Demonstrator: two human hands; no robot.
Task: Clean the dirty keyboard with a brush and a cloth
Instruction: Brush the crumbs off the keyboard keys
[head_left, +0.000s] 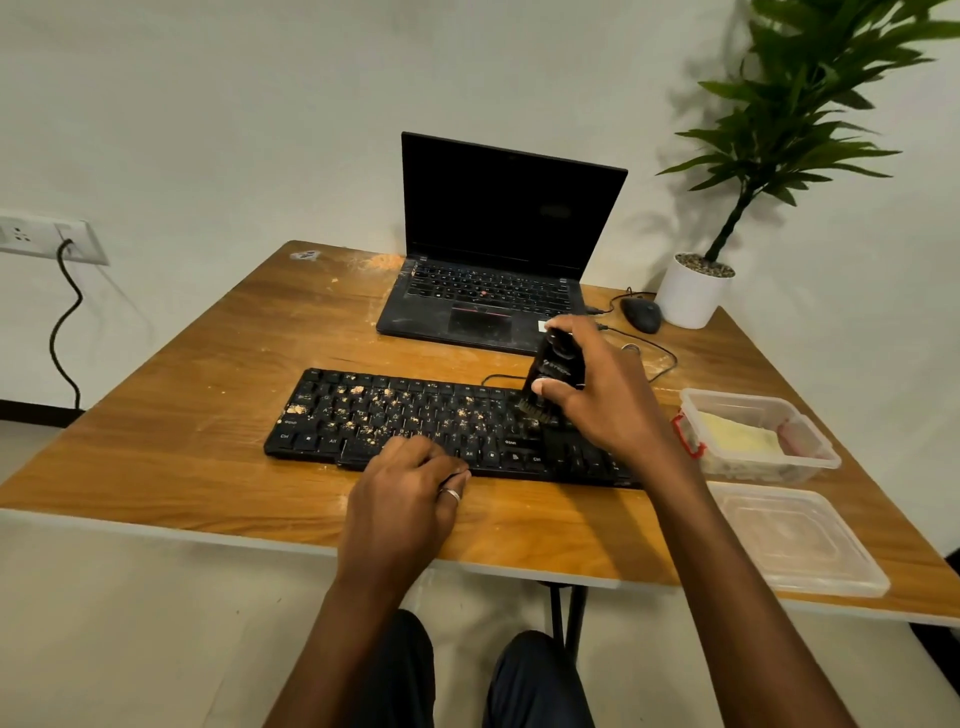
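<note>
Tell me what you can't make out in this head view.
Head view, all:
Keyboard right end: behind the right hand and forearm.
Brush bristles: dark against dark keys, contact unclear.
Left hand fingertips: hidden by its own knuckles, grip unclear.
Cloth in the container: hazy through the clear wall.
Plant top: cut off by the frame edge.
</note>
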